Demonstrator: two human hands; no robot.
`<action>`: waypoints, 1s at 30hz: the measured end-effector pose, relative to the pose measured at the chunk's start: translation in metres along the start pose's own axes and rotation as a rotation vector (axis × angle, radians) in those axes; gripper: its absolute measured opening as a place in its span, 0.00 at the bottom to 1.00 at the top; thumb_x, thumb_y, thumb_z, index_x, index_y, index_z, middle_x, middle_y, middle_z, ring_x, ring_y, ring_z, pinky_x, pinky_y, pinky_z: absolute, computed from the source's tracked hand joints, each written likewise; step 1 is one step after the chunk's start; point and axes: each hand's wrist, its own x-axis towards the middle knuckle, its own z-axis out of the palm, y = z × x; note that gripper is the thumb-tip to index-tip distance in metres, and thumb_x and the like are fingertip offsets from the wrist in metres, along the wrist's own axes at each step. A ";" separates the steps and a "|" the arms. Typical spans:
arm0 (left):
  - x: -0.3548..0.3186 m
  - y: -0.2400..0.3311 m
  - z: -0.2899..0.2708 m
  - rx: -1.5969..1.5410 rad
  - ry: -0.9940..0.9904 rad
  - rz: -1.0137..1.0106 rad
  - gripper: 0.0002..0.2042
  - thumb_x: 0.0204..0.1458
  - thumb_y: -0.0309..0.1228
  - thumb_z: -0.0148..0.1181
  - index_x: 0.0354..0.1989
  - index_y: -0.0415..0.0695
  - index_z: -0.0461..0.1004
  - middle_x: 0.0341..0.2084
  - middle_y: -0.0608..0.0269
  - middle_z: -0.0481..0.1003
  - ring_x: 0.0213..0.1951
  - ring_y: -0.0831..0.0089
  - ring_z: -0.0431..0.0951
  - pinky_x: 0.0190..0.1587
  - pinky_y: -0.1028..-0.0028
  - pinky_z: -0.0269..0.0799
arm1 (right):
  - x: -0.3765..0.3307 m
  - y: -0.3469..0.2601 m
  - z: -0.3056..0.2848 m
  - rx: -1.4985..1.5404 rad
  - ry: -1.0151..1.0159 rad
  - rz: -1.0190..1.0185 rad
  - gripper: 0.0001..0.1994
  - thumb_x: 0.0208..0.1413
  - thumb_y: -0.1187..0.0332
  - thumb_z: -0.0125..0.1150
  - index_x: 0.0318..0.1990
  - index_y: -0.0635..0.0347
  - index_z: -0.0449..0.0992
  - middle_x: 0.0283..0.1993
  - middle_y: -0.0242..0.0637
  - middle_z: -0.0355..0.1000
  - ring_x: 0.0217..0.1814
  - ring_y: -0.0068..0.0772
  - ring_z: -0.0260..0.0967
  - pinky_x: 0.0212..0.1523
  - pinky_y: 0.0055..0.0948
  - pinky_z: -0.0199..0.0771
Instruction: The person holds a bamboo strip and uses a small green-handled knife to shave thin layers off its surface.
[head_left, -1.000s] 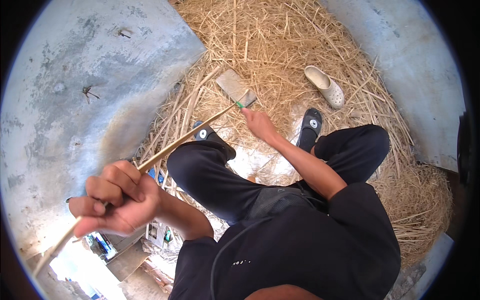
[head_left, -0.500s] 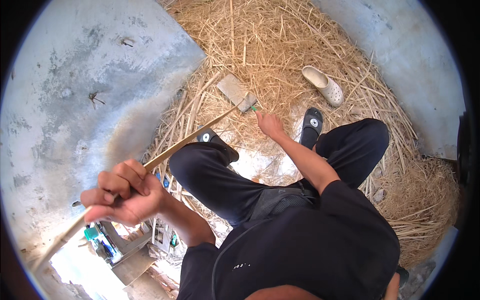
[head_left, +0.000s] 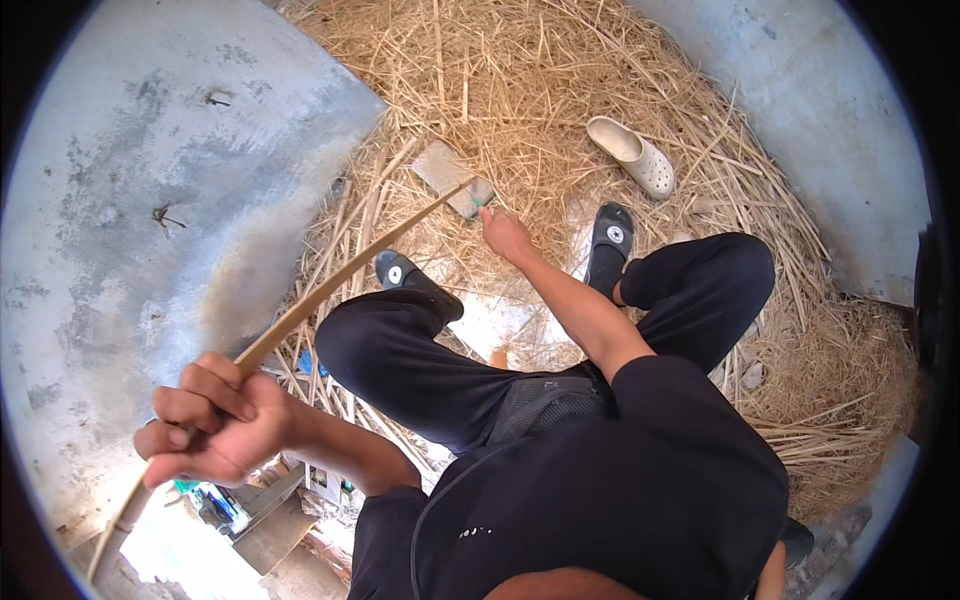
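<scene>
A long, pale bamboo strip (head_left: pixel 345 270) runs diagonally from the lower left up to a grey slab (head_left: pixel 432 166) on the floor. My left hand (head_left: pixel 215 415) is closed around the strip near its lower end, which sticks out below the fist. Farther ahead, my right hand (head_left: pixel 506 236) is closed on a small green-handled tool (head_left: pixel 478 203) at the slab's near edge. The tool meets the strip's far end there; its working end is too small to make out.
Straw-like shavings (head_left: pixel 540 90) cover the floor ahead and to the right. A pale clog (head_left: pixel 632 158) lies beyond my right shoe (head_left: pixel 611 240). Blue-grey walls (head_left: pixel 170 150) stand on both sides. A wooden frame (head_left: pixel 275 490) and small items are at lower left.
The whole view has shifted slightly. My left hand has moved a little down and left along with the strip. My right hand stays by the slab with the green-handled tool.
</scene>
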 end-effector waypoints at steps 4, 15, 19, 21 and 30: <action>0.011 -0.006 0.005 0.124 0.150 -0.020 0.20 0.56 0.52 0.38 0.19 0.52 0.49 0.10 0.73 0.47 0.09 0.84 0.43 0.12 0.82 0.38 | 0.027 0.026 0.006 0.935 -0.591 0.255 0.31 0.58 0.43 0.31 0.22 0.64 0.67 0.14 0.42 0.61 0.17 0.40 0.59 0.20 0.37 0.60; 0.012 -0.009 -0.001 0.012 0.024 -0.023 0.20 0.56 0.50 0.41 0.20 0.50 0.54 0.10 0.73 0.48 0.08 0.84 0.44 0.12 0.82 0.38 | 0.032 0.020 0.014 -0.081 0.198 -0.106 0.30 0.59 0.46 0.31 0.31 0.66 0.72 0.15 0.43 0.65 0.15 0.41 0.64 0.23 0.41 0.69; 0.012 -0.007 -0.002 0.026 0.035 -0.044 0.20 0.56 0.50 0.40 0.20 0.50 0.55 0.10 0.73 0.49 0.08 0.84 0.45 0.12 0.82 0.39 | 0.041 0.011 0.009 0.550 -0.220 0.183 0.30 0.58 0.42 0.30 0.20 0.61 0.64 0.11 0.36 0.58 0.09 0.30 0.56 0.10 0.32 0.59; 0.013 -0.010 -0.005 0.015 0.026 -0.047 0.20 0.56 0.50 0.40 0.20 0.49 0.55 0.10 0.73 0.50 0.08 0.83 0.46 0.12 0.82 0.39 | 0.042 -0.005 -0.006 0.536 -0.084 -0.026 0.29 0.58 0.44 0.31 0.22 0.61 0.65 0.11 0.37 0.60 0.09 0.32 0.57 0.10 0.31 0.58; 0.017 -0.015 -0.003 -0.214 -0.081 -0.152 0.19 0.57 0.49 0.40 0.21 0.48 0.56 0.10 0.73 0.50 0.08 0.83 0.45 0.12 0.81 0.38 | 0.033 0.047 0.024 -0.260 0.396 -0.210 0.26 0.60 0.49 0.32 0.27 0.62 0.70 0.14 0.46 0.64 0.16 0.32 0.65 0.14 0.37 0.61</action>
